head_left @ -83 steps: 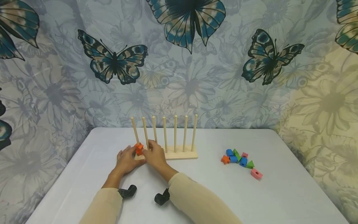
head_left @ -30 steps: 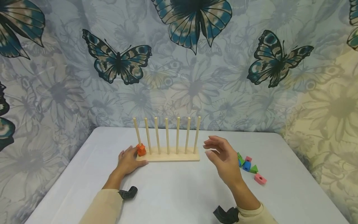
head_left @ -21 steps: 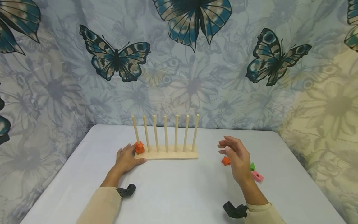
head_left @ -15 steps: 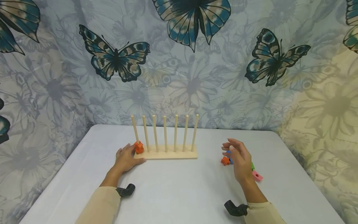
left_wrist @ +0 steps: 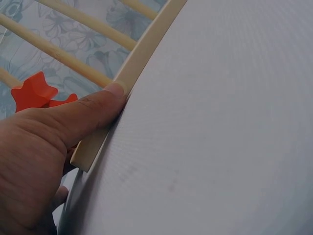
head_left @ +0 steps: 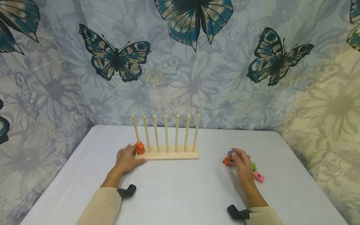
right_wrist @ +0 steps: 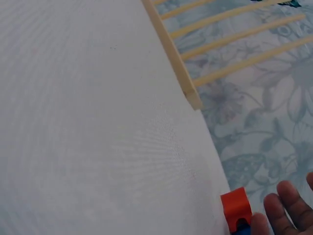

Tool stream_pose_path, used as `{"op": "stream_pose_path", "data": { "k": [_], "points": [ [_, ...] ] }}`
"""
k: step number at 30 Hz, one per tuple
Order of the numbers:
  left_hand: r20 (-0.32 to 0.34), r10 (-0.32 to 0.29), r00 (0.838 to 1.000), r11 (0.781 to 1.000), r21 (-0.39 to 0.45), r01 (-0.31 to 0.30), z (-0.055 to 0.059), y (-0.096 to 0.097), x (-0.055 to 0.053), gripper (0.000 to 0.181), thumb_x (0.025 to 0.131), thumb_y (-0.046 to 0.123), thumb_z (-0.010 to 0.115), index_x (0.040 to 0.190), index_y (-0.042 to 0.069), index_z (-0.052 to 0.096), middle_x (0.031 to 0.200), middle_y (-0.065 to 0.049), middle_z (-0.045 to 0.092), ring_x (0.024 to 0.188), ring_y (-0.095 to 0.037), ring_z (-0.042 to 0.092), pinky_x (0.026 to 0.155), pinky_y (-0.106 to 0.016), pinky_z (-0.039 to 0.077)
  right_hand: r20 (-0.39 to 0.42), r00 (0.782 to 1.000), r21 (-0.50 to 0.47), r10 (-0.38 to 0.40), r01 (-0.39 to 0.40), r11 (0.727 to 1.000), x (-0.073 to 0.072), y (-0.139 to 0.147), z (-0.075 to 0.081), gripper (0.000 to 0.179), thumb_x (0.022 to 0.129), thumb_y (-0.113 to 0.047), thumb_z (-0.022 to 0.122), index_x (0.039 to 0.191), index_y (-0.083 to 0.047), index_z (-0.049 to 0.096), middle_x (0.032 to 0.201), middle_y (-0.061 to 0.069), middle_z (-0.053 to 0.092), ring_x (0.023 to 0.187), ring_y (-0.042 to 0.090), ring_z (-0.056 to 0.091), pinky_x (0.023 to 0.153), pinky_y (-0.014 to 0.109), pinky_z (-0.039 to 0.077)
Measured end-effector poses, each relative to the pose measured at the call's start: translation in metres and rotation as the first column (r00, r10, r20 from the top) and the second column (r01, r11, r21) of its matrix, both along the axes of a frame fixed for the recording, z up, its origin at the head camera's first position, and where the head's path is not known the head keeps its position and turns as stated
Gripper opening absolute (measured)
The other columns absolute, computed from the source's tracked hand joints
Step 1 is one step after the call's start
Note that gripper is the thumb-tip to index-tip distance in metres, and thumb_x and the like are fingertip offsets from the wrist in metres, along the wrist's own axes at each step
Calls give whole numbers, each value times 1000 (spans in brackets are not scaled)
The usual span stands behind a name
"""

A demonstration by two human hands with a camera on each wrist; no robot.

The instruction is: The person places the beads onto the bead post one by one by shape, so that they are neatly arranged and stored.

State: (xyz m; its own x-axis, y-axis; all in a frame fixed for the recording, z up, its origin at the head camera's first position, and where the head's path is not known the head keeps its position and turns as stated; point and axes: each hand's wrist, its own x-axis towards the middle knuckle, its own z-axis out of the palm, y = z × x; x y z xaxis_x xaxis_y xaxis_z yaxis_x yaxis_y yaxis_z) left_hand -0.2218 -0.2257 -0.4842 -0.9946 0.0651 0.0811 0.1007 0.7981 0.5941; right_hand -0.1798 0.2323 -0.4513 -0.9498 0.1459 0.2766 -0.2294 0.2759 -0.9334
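My left hand (head_left: 126, 160) holds the left end of a wooden peg rack (head_left: 171, 155), its thumb (left_wrist: 95, 108) pressed along the front edge of the base. Two orange star beads (head_left: 140, 148) sit stacked at the foot of the leftmost peg, beside that hand's fingers. My right hand (head_left: 242, 164) is at the loose beads on the right, fingers loosely bent. Close to its fingertips lies another orange star bead (head_left: 226, 161), with a blue bead (right_wrist: 241, 230) beside it. The hand hides part of the pile, and I see nothing held in it.
A green triangular bead (head_left: 254, 167) and a pink block bead (head_left: 259, 177) lie to the right of my right hand. Several upright pegs (head_left: 176, 134) rise from the rack on the white table (head_left: 174, 193). Behind the table hangs a butterfly-patterned cloth (head_left: 194, 78).
My right hand has left the star beads at the leftmost peg, swung right to the loose beads and lowered among them. My left hand has stayed at the rack's left end.
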Motion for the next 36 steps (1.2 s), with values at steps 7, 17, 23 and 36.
{"op": "stream_pose_path", "data": {
  "k": [7, 17, 23, 36],
  "points": [
    [3, 0, 1000, 1000, -10, 0, 0, 0, -1, 90, 73, 54, 79, 141, 5, 47, 142, -19, 46, 139, -42, 21, 109, -59, 1, 44, 999, 116, -19, 14, 993, -3, 7, -11, 42, 104, -30, 45, 130, 1, 50, 120, 16, 59, 105, 27, 56, 81, 22, 51],
    [-8, 0, 1000, 1000, 2, 0, 0, 0, -1, 89, 72, 54, 79, 141, 5, 49, 141, -19, 47, 139, -42, 22, 109, -59, 1, 33, 999, 242, -20, 11, 970, -10, 9, -17, 37, 102, -26, 49, 130, -2, 53, 130, 11, 56, 118, 24, 50, 85, 9, 39],
    [8, -1, 1000, 1000, -8, 1, -1, -1, 2, 89, 73, 55, 78, 141, 5, 48, 142, -20, 46, 139, -42, 22, 109, -59, 1, 56, 998, 325, 11, -29, 945, -9, 8, -29, 38, 97, -19, 60, 132, -7, 54, 129, 7, 58, 115, 23, 53, 92, 18, 42],
    [6, 13, 1000, 1000, 9, -13, 0, 2, 3, 91, 73, 52, 80, 141, 1, 47, 141, -22, 47, 139, -42, 21, 109, -59, 0, 73, 997, 489, -9, -28, 872, -9, 6, -34, 43, 90, -9, 66, 132, -9, 55, 131, 12, 55, 121, 28, 48, 99, 49, 42]
  ]
}}
